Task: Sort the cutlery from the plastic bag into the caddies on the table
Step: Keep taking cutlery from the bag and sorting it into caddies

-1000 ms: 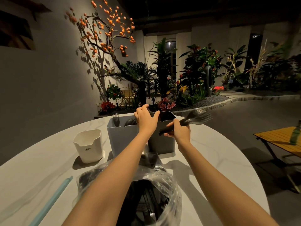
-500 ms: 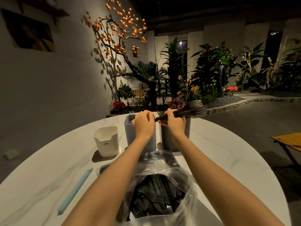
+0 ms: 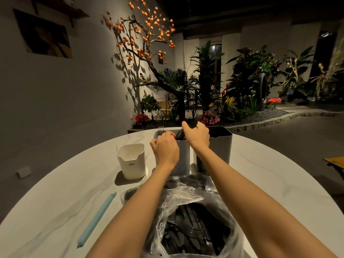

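Black cutlery (image 3: 188, 132), a blurred handful, is pinched in your right hand (image 3: 197, 135) above the left grey caddy (image 3: 183, 157) near the table's (image 3: 65, 198) far edge. Lower the handles straight down inside the rim before letting go, so nothing catches or tips out. Your left hand (image 3: 165, 148) curls over that caddy's near rim, steadying it; a fork (image 3: 161, 130) already stands inside. Both forearms reach forward, right wrist bent downward. The bag (image 3: 186, 196), with more cutlery in it, lies at the near edge; the white caddy (image 3: 132, 161) stands to the left
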Demonstrator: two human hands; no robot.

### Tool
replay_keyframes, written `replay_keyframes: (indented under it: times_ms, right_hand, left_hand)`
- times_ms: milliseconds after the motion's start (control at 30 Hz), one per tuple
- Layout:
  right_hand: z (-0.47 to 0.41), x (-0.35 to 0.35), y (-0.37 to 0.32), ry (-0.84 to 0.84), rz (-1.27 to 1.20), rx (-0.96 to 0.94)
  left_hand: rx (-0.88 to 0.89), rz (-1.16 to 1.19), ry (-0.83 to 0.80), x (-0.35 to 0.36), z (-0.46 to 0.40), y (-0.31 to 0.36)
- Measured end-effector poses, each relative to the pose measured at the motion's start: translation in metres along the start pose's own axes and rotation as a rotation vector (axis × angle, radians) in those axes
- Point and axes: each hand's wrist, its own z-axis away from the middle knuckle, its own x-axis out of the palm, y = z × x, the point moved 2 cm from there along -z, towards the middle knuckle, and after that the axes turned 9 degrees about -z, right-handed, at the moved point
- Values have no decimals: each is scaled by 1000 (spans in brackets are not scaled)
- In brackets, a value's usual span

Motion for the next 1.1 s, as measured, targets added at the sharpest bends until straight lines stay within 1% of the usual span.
replay_keyframes:
  times_ms: [100, 167, 267, 300, 333, 367, 433, 467, 500, 567, 633, 700, 800, 900, 1100]
  right_hand:
    - [1, 1, 1, 3, 38, -52]
    - [3, 0, 4, 18, 86, -142]
    - [9, -3, 9, 36, 302, -447]
    - [9, -2, 13, -14, 381, -537]
    - [9, -1, 16, -100, 460, -593]
    - [9, 1, 19, -208, 536, -603]
    - [12, 0, 24, -401, 620, -531]
    - [14, -1, 24, -452, 620, -510]
    - [15, -3, 22, -467, 603, -516]
    - [20, -9, 17, -433, 535, -564]
    - [27, -18, 13, -314, 410, -627]
    - [34, -27, 12, -213, 329, -631]
    - [44, -34, 17, -226, 315, -542]
    - [57, -41, 21, -250, 239, -447]
    - [88, -50, 26, -222, 211, -392]
  left_hand:
    - [-4, 41, 30, -1, 2, 1]
    - [-17, 71, 37, -1, 2, 3]
    - [-28, 98, 35, -2, 1, 4]
    - [-28, 105, 32, -2, 1, 4]
    - [-25, 112, 27, -3, 1, 3]
    - [-18, 118, 18, -4, 2, 4]
    - [8, 132, -9, -6, 4, 5]
    - [20, 140, -22, -7, 5, 6]
    - [32, 154, -33, -9, 6, 7]
    - [59, 204, -48, -12, 7, 7]
    - [78, 270, -42, -16, 8, 7]
    - [94, 307, -48, -23, 12, 10]
    - [78, 391, -130, -35, 20, 17]
    - [96, 451, -209, -48, 32, 22]
    - [139, 461, -229, -70, 64, 18]
